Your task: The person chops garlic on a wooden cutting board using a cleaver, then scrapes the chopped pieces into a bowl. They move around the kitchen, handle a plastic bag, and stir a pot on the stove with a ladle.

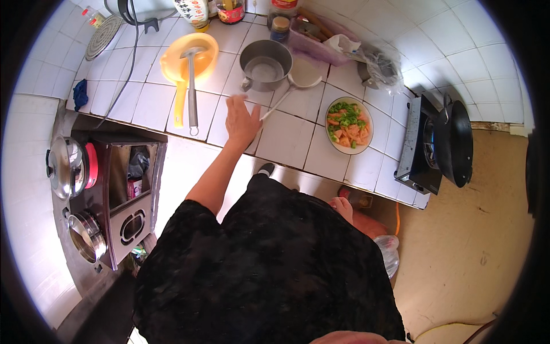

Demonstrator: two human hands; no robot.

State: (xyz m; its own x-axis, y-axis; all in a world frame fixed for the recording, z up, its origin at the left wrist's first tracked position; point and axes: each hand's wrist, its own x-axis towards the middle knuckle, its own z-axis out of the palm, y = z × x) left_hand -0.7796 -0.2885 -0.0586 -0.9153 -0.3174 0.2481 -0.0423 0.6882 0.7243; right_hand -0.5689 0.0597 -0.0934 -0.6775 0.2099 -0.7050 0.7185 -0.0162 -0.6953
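My left hand (242,120), empty with fingers apart, reaches over the white tiled counter (285,144), just below a grey metal pot (266,64) and beside the handle of a pale ladle (305,76). Low at my right side, partly hidden by my black shirt, is my right hand (342,207); whether it holds anything cannot be told. A bowl of cut tomato and green pepper (349,125) stands right of the ladle. Left of the pot, a metal spatula (192,90) lies across a yellow plastic ladle-like scoop (180,103).
A black wok (456,144) sits tilted in view on a gas stove (423,142) at the right. Bottles and jars (231,10) and a pink basket (316,41) line the wall. Lidded pots (66,167) stand on a dark cabinet (105,172) at the left.
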